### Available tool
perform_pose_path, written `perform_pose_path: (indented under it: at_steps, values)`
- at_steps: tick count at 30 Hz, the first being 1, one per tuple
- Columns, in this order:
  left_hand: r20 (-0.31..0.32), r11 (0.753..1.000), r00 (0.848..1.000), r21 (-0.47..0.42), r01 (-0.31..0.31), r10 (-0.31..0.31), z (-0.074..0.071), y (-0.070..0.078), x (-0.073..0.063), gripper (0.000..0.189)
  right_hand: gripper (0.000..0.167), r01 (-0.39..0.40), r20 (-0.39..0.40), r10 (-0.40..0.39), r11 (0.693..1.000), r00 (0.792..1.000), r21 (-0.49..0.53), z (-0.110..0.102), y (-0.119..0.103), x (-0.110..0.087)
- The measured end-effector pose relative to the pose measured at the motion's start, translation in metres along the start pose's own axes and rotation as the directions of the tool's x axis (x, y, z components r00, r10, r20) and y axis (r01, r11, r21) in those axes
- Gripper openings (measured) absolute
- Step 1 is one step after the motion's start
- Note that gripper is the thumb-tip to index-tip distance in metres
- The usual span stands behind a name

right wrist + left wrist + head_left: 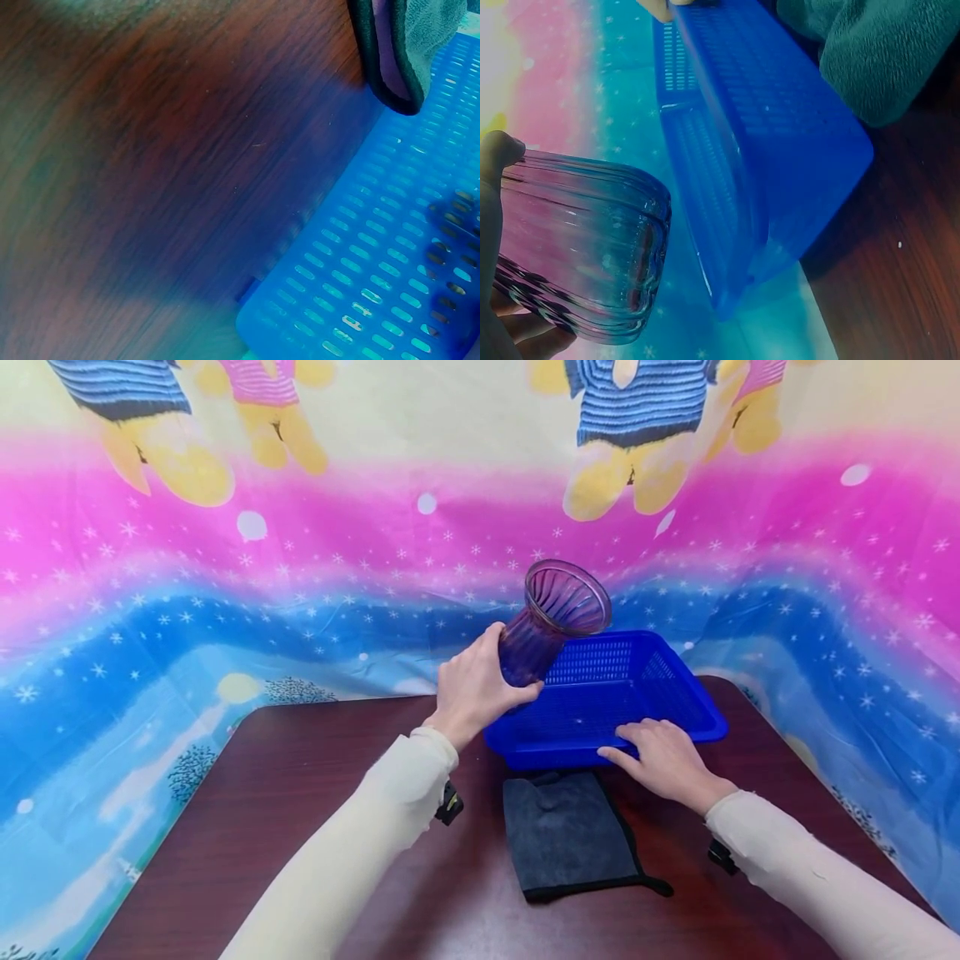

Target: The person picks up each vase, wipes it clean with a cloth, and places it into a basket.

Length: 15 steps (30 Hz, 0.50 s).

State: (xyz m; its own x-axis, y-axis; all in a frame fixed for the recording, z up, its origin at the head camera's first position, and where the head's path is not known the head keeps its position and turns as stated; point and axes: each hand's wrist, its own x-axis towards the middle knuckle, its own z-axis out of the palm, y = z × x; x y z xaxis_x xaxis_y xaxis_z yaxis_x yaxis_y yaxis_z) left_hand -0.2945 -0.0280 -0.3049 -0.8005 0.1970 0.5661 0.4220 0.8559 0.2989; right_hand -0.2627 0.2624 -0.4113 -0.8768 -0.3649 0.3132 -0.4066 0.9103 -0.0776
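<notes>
My left hand grips a ribbed, purple-tinted glass vase by its body, thumb on the near side. The vase is tilted in the air, its flared mouth up and to the right, over the left end of a blue plastic basket. In the left wrist view its thick base is apart from the basket wall. My right hand holds the basket's near rim, its fingers bent over into the basket. Through the slotted wall in the right wrist view, the fingers show only as dark shapes.
A grey cloth with black edging and a corner loop lies flat on the dark wood table, just in front of the basket. Behind the table hangs a printed pink and blue backdrop, close to the basket's far side.
</notes>
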Motion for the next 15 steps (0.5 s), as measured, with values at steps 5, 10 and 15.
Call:
perform_pose_path:
  at_steps: [5, 10, 15]
  values:
    - [0.016, 1.0, 1.0, 0.012, -0.018, 0.018, 0.009, 0.008, 0.001, 0.088, 0.055, 0.002, -0.005, -0.002, 1.0, 1.0, 0.0, 0.0, 0.0, 0.001]
    - [0.043, 0.999, 0.999, 0.033, -0.028, 0.026, 0.016, 0.017, 0.002, 0.091, 0.054, 0.009, -0.004, -0.009, 1.0, 1.0, 0.006, 0.001, 0.0, 0.001]
    - [0.069, 0.998, 0.997, 0.051, -0.048, 0.044, 0.027, 0.022, 0.002, 0.091, 0.053, 0.014, -0.02, -0.014, 1.0, 1.0, 0.004, 0.001, 0.001, 0.001]
